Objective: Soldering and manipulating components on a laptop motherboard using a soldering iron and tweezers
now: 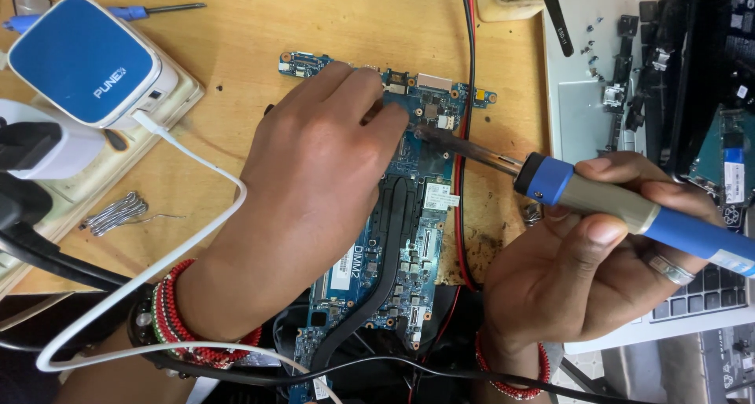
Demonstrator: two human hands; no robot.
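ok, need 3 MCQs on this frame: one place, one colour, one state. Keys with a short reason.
1. Where is the coil of solder wire?
A. on the laptop keyboard
B. on the wooden bench, left of the left hand
C. on the circuit board

2. What colour is the circuit board?
A. blue
B. red
C. yellow

3. What does the right hand hold?
A. nothing
B. a screwdriver
C. a soldering iron

Key:
1 B: it lies on the bench, left of the left hand.
2 A: its bare surface is blue.
3 C: fingers wrap the soldering iron, tip at the board.
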